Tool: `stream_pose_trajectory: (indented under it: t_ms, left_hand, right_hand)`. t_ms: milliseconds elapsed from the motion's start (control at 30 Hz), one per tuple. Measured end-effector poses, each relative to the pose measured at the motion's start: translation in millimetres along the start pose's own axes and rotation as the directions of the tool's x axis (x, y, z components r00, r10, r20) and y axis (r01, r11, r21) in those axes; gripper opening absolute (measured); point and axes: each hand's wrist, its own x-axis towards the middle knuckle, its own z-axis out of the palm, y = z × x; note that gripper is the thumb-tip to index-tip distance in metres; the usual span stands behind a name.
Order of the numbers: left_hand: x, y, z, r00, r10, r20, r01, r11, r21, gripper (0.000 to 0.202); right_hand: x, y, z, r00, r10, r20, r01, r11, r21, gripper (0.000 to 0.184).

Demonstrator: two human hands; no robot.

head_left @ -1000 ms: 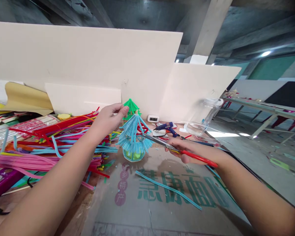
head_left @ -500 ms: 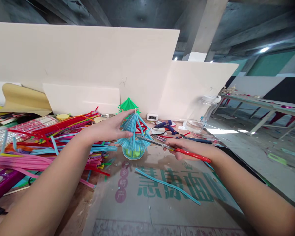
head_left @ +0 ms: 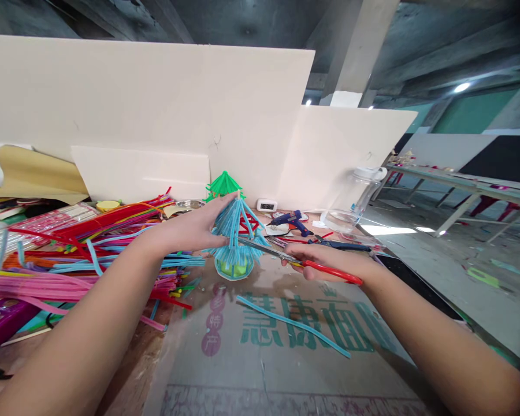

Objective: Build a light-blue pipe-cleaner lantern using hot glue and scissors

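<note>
A small pavilion model with blue pipe-cleaner roofs (head_left: 229, 228) and red bracing stands on the work surface, its pale green base (head_left: 234, 269) below. My left hand (head_left: 195, 226) grips it from the left, fingers at the peak and thumb lower on the side. My right hand (head_left: 318, 259) is closed round red-handled scissors (head_left: 331, 271). Their long thin metal blades point left and reach the strands between the upper and lower roof. Whether the blades are parted is too small to tell. A loose blue pipe cleaner (head_left: 292, 325) lies in front of the model.
Bundles of coloured pipe cleaners (head_left: 91, 254) are heaped on the left. Behind the model are a green roofed model (head_left: 225, 184) and a small digital clock (head_left: 267, 205). A blue glue gun (head_left: 292, 221), pliers (head_left: 342, 245) and a clear jug (head_left: 357, 196) stand or lie to the right.
My left thumb has shifted slightly left along the model's side. The scissors keep nearly the same place against the strands. The whole view has drifted slightly.
</note>
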Motion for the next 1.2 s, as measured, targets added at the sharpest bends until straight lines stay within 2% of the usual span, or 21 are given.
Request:
stream_pose_trajectory:
  t_ms: [167, 333, 567, 800, 1033, 1200]
  left_hand:
    - [0, -2, 0.5, 1.0, 0.014, 0.016, -0.014, 1.0, 0.013, 0.094]
    - [0, -6, 3.4, 0.999, 0.044, 0.03, -0.043, 0.999, -0.029, 0.093]
    - [-3, -7, -1.8, 0.996, -0.008, 0.089, 0.014, 0.998, -0.064, 0.095]
    - [-2, -10, 2.2, 0.997, 0.04, 0.068, -0.037, 0.999, -0.037, 0.098]
    - [-1, -9, 2.6, 0.996, 0.036, 0.081, -0.035, 0.999, -0.017, 0.096]
    - [-1, -9, 3.2, 0.996, 0.049, 0.072, -0.049, 0.999, -0.002, 0.094]
  right_hand:
    - [1, -5, 0, 0.996, -0.093, -0.001, 0.093, 0.995, -0.027, 0.028]
    - [3, -1, 3, 0.992, -0.124, 0.014, 0.123, 0.992, 0.04, 0.03]
    - [5, 5, 5, 0.991, -0.128, 0.034, 0.126, 0.99, 0.064, 0.029]
    - [3, -4, 3, 0.994, -0.096, 0.061, 0.089, 0.991, 0.1, 0.028]
    - [6, 10, 7, 0.994, -0.079, 0.07, 0.066, 0.981, 0.182, 0.021]
    - [10, 13, 8, 0.997, -0.076, 0.023, 0.071, 0.984, 0.162, 0.019]
